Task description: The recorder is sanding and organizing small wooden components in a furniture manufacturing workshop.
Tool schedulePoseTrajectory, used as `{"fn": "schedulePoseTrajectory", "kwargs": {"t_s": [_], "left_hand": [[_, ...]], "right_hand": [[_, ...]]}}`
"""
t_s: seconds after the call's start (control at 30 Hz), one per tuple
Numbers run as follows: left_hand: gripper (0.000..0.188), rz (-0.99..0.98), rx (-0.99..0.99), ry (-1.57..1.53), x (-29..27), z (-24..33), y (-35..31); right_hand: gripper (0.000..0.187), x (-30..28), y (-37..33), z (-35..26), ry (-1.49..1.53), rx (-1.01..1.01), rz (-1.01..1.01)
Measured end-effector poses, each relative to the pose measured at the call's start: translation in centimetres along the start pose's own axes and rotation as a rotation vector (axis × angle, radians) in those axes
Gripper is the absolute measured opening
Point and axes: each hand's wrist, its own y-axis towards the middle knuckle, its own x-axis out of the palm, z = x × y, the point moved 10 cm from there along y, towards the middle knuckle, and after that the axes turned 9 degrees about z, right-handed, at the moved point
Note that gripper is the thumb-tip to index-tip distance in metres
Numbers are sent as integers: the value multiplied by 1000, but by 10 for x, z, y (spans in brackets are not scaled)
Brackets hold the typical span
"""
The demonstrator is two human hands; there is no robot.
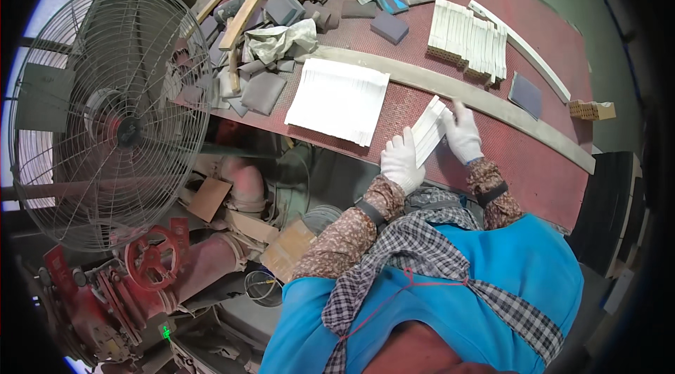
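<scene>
A few narrow white strips [428, 131], side by side and slanted, lie between my hands near the front edge of the red table. My left hand [403, 163], in a white glove, is closed round their lower left end. At their upper right side, my white-gloved right hand [461, 133] grips them with fingers and thumb. To the left of them, a row of many similar white strips [337, 101] lies packed together. Beyond a long flat bar [450, 84], more white-topped strips [465, 40] stand in uneven rows, with brown, hole-patterned ends showing.
The red table [538, 163] carries a heap of grey sanding blocks and pads [285, 5], wooden sticks [249, 5] and a crumpled cloth [281, 40] at back left. A grey pad [525, 96] and brown blocks [592, 110] lie right. A caged fan [112, 114] stands left, above a red valve wheel [151, 258].
</scene>
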Motion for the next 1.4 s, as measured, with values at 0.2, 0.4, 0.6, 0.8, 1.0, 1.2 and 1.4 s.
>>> {"fn": "schedulePoseTrajectory", "kwargs": {"t_s": [0.2, 0.4, 0.6, 0.8, 1.0, 1.2, 1.4], "left_hand": [[99, 91, 58, -498, -83, 29, -11], [75, 686, 732, -671, -223, 91, -69], [80, -110, 221, -109, -34, 45, -2], [98, 279, 419, -53, -9, 35, -8], [88, 177, 329, -106, 1, 25, 2], [86, 336, 220, -94, -8, -2, -16], [90, 425, 134, -38, -8, -28, -15]], "right_hand": [[61, -67, -12, 79, -14, -30, 366], [56, -84, -60, 153, -191, -14, 383], [48, -94, -92, 144, -472, -68, 455], [46, -99, -87, 132, -457, -25, 445], [43, -97, -87, 134, -408, -25, 433], [41, -98, -82, 127, -458, -21, 406], [48, -35, -59, 43, -99, -16, 30]]}}
